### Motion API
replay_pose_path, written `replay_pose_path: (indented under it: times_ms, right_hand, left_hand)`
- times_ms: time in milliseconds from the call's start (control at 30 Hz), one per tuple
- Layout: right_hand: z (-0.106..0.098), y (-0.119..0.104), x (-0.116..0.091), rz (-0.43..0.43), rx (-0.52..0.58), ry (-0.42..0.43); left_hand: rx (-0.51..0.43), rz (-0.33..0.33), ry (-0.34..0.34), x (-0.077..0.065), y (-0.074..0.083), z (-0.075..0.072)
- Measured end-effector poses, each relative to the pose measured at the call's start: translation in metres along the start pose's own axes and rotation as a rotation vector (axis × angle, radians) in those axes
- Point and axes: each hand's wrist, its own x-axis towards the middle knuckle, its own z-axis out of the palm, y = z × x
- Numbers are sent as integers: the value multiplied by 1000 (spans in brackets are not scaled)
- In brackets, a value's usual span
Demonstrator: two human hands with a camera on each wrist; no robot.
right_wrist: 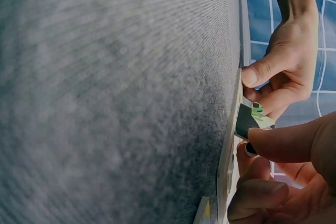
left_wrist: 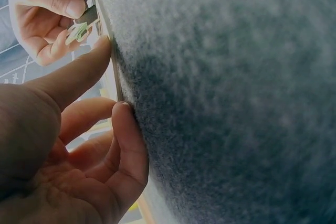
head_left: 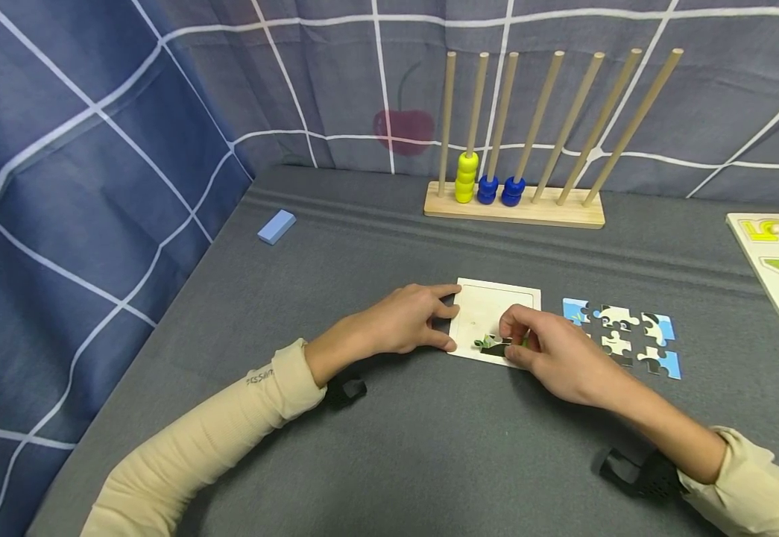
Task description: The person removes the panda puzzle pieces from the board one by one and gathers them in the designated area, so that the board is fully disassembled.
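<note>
A square pale puzzle tray (head_left: 490, 302) with a raised border lies on the grey table. My left hand (head_left: 405, 319) rests along its left side, fingers spread, with the thumb near the lower left corner and the index finger at the upper one. Between thumb and fingers, my right hand (head_left: 560, 354) pinches a puzzle piece (head_left: 494, 348), black with green leaves, over the tray's near edge. That piece (right_wrist: 244, 121) stands tilted up in the right wrist view. To the right lie several panda puzzle pieces (head_left: 616, 343) in blue, black and white, some hidden behind the right hand.
A wooden peg stand (head_left: 513, 211) with yellow and blue beads stands at the back. A blue block (head_left: 276, 227) lies at the back left. On the far right is a white board (head_left: 774, 261) with coloured figures. A checked blue cloth (head_left: 322, 82) hangs behind the table.
</note>
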Motion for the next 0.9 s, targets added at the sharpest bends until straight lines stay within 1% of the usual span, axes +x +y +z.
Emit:
replay_pose_path:
  times_ms: [233, 367, 500, 600, 700, 800, 900]
  right_hand:
    - [0, 1, 0, -6, 14, 10]
    - [-1, 1, 0, -10, 52, 17]
    - [-5, 0, -2, 6, 88, 30]
    - [-9, 0, -6, 13, 106, 47]
    - [-13, 3, -11, 1, 123, 64]
    - [-17, 7, -18, -13, 122, 82]
    - [-23, 13, -28, -10, 123, 97]
  left_hand:
    - [-1, 3, -1, 0, 1, 0]
    - [-4, 1, -2, 0, 2, 0]
    - [-8, -8, -9, 1, 2, 0]
    - [-13, -9, -12, 1, 2, 0]
    - [-17, -11, -14, 0, 2, 0]
    - [-21, -11, -14, -1, 2, 0]
    - [-22, -8, -8, -1, 2, 0]
